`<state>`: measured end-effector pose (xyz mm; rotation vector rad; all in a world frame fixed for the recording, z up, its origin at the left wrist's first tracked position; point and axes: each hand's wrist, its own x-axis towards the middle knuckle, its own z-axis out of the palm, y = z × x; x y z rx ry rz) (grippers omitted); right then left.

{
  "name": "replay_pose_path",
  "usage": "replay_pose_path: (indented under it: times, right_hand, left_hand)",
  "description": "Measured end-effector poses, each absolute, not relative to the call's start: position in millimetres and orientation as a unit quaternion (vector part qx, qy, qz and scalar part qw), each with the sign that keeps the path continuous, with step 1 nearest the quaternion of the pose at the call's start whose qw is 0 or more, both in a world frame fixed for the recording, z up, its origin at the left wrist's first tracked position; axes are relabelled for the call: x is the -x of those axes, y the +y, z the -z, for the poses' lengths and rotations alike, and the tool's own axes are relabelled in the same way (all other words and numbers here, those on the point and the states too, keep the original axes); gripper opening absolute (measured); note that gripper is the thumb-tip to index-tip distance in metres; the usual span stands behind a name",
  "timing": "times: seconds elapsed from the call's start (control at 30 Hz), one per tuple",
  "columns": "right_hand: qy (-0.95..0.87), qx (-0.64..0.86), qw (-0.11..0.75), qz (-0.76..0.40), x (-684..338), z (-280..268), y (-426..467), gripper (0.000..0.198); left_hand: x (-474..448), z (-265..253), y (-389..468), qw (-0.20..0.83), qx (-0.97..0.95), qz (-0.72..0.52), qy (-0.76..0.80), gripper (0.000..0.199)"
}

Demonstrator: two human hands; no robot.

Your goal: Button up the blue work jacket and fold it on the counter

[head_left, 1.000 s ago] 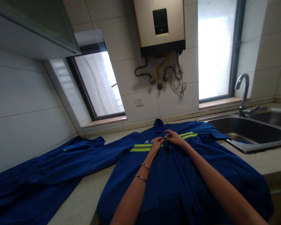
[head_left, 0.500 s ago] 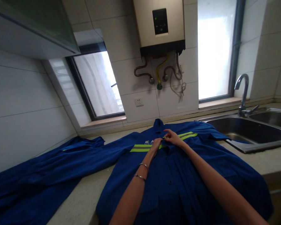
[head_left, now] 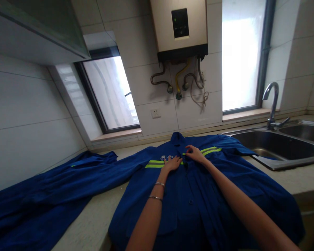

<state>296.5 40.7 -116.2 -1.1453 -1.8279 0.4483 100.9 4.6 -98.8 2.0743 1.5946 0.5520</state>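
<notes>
A blue work jacket [head_left: 157,202] with yellow-green and grey stripes lies spread over the counter, its collar toward the wall and its lower part hanging over the front edge. On the chest, just below the white print, my left hand [head_left: 172,163] rests with fingers spread on the cloth. Beside it, my right hand [head_left: 195,154] pinches the edge of the jacket's front placket, where a bit of the bright stripe shows at the fingertips. A dark button [head_left: 190,202] sits lower on the front. Two thin bracelets [head_left: 157,198] circle my left forearm.
More blue clothing [head_left: 42,188] lies at the left on the counter [head_left: 94,216]. A steel sink [head_left: 272,146] with a faucet [head_left: 273,104] is at the right. A water heater [head_left: 181,28] with pipes hangs on the tiled wall, above a socket [head_left: 155,113].
My left hand has let go of the placket and flattened out on the chest, slightly to the left. My right hand stays at the placket edge.
</notes>
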Motion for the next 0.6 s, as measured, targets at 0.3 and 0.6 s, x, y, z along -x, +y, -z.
replay_pose_path:
  times: [0.3,0.6]
  right_hand:
    - [-0.749,0.504,0.401,-0.152,-292,137,44,0.029]
    - [-0.738,0.506,0.417,-0.158,-293,137,37,0.027]
  left_hand:
    - [-104,111,-4,0.057,-0.78,-0.164,0.602,0.053]
    - [-128,90,-46,0.074,-0.842,-0.166,0.508,0.024]
